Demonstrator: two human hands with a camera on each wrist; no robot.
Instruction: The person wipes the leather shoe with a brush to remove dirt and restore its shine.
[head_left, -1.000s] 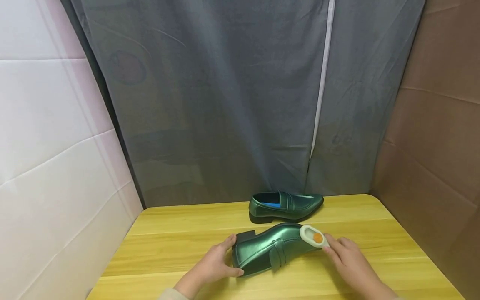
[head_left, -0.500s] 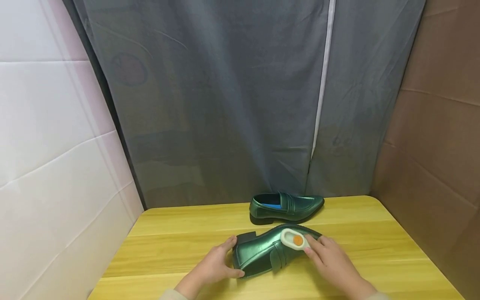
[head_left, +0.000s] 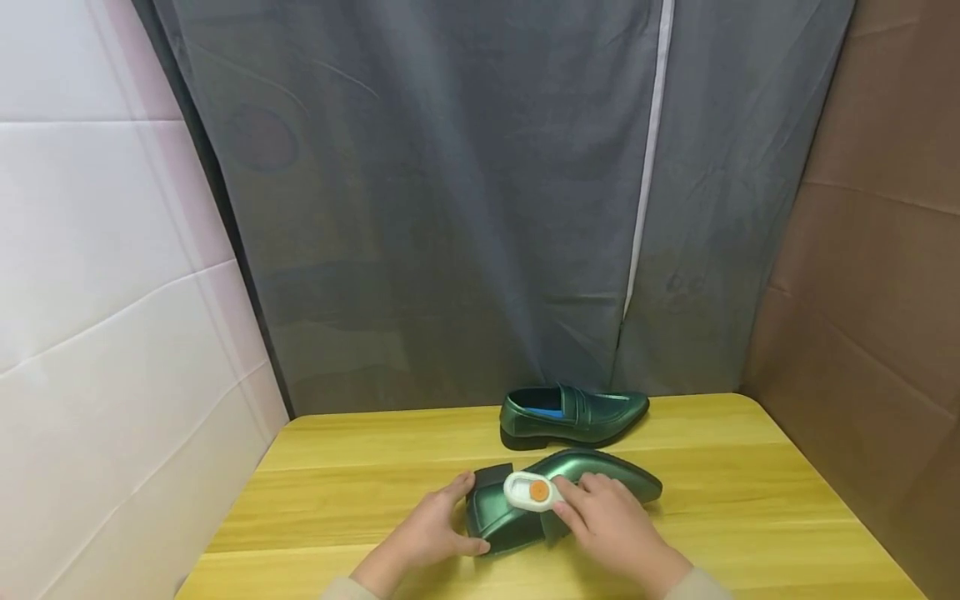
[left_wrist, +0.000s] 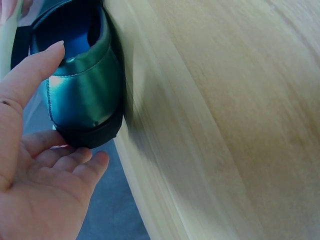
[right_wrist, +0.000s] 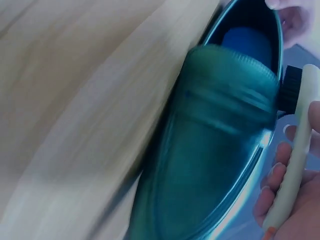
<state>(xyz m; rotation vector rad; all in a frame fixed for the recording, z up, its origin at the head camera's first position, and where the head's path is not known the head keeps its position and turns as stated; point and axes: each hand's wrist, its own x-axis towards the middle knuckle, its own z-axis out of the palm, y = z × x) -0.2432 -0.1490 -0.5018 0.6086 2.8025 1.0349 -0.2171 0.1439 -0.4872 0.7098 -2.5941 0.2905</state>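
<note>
A shiny green loafer (head_left: 633,482) lies tipped on its side on the table, its opening facing me. My left hand (head_left: 427,532) grips it at the heel; in the left wrist view the thumb lies over the collar (left_wrist: 82,62) and the fingers curl at the heel's underside. My right hand (head_left: 615,527) holds a white-handled brush (head_left: 539,490) with an orange button. In the right wrist view the brush's black bristles (right_wrist: 290,90) meet the side of the loafer near its opening. The palm hides part of the handle.
A matching green loafer (head_left: 607,417) with a blue insole stands upright at the back of the yellow wooden table (head_left: 337,467). A grey curtain (head_left: 450,250) hangs behind the table. White cloth (head_left: 112,333) is on the left and brown cloth (head_left: 870,317) on the right.
My right hand has drawn the brush leftward along the loafer, from the toe past the strap toward the heel. The left hand and both loafers have stayed in place.
</note>
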